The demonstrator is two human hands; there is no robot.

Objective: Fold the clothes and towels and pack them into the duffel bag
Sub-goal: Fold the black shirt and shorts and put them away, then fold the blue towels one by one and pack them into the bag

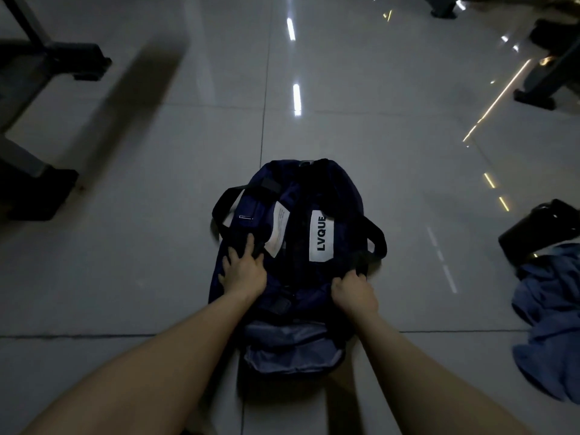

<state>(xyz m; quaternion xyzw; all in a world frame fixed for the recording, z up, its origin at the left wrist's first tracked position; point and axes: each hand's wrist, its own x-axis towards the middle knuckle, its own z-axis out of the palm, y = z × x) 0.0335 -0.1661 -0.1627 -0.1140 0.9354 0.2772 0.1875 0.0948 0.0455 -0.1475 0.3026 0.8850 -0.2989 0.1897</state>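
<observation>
A navy duffel bag (pixel 314 189) lies on the tiled floor in front of me, with black handles and a white LVQUE label on top. Its near end pocket gapes, showing grey lining. My left hand (pixel 243 268) rests on the bag's left side, fingers spread over a black strap. My right hand (pixel 353 291) grips the fabric on the bag's right side, fingers curled into it. A crumpled blue garment (pixel 552 324) lies on the floor at the right edge.
A black object (pixel 539 227) sits beyond the blue garment at the right. Dark furniture legs and bases stand at the far left (pixel 40 193) and top right (pixel 533 98). Glossy grey tiles surround the bag.
</observation>
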